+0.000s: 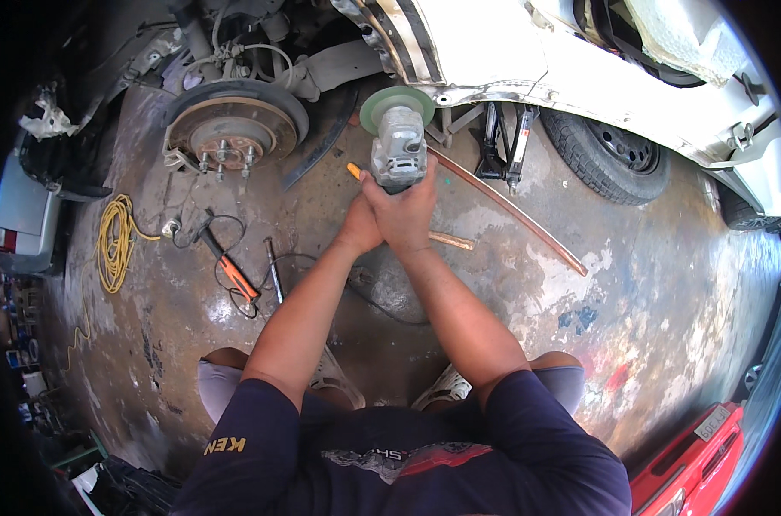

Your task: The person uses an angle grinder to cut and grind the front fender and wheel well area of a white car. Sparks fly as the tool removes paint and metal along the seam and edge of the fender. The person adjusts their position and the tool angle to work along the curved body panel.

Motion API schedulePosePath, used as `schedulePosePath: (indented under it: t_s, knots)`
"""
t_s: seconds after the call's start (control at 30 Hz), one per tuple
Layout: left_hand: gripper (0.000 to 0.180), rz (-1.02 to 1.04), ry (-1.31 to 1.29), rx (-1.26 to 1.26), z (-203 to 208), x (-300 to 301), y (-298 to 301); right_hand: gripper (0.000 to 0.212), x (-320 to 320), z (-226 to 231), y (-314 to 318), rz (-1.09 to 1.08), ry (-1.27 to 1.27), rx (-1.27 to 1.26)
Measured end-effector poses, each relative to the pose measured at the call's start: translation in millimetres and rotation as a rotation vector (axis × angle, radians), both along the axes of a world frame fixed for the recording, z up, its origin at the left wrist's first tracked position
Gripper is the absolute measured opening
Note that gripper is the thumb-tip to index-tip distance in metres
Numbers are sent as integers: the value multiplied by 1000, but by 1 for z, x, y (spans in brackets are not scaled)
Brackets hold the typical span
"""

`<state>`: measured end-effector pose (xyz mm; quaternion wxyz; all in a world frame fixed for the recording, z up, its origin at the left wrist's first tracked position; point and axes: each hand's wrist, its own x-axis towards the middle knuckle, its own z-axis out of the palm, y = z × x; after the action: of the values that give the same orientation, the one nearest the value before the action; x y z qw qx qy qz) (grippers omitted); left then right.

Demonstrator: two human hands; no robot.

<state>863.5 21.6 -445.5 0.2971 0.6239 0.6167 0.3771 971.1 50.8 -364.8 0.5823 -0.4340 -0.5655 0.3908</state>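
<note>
Both of my arms reach forward to an angle grinder (399,146) with a grey body and a round green disc (375,107). My left hand (362,222) and my right hand (407,209) are wrapped together round its rear end. The disc is up against the lower edge of a white car body (493,60), beside the wheel arch; whether it touches cannot be made out. A yellow-orange handle end (353,171) sticks out to the left of the grinder.
A rusty brake disc with studs (227,142) stands front left. A scissor jack (504,146) and a tyre (609,159) are under the car. On the floor lie a copper-coloured strip (515,215), an orange-handled hammer (231,268), a metal rod (273,271) and a yellow cord (115,245).
</note>
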Motion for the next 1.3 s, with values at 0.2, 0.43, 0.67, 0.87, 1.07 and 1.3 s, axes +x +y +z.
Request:
schedulePosePath:
  t_s: [0.2, 0.43, 0.67, 0.87, 1.07, 1.3]
  knots:
    - [55, 12, -103, -31, -5, 9, 10, 62, 3, -6, 7, -6, 85, -18]
    - [57, 0, -50, 3, -30, 16, 16, 62, 13, -12, 10, -43, -63, -1]
    - [60, -47, -250, -176, -33, 6, 32, 66, 13, 2, 7, -43, -62, -48]
    - [57, -27, -58, 34, -26, 18, 17, 64, 16, -1, 8, -39, -63, -34]
    - [57, -7, -147, -6, -59, -2, 27, 65, 4, 0, 6, 25, 40, -24]
    - [57, -58, -192, -22, -28, 22, 23, 62, 15, -10, 14, -44, -61, -20]
